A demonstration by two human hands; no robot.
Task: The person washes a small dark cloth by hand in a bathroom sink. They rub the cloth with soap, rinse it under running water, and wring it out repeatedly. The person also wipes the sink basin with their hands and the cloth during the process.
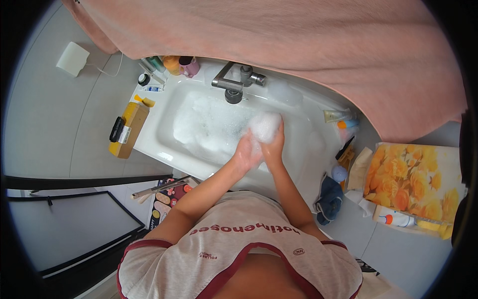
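Observation:
Both of my hands are over a white sink basin [164, 132] that holds sudsy water. My left hand [247, 149] is at the basin's middle, beside my right hand, its palm partly covered with foam. My right hand [275, 142] is close against a large mound of white foam [265, 127], its fingers along the mound's right side. Whether something lies within the foam cannot be seen. A dark metal faucet [233, 91] stands behind the basin, above my hands in view. More foam [201, 123] floats on the water at left.
A pink cloth [280, 37] hangs across the far side. Bottles and a pink cup [189, 67] stand at the back left corner, a yellow box [129, 130] at the left edge. Tubes [336, 116], a dark blue cloth [329, 200] and a flower-patterned cover [414, 179] are at right.

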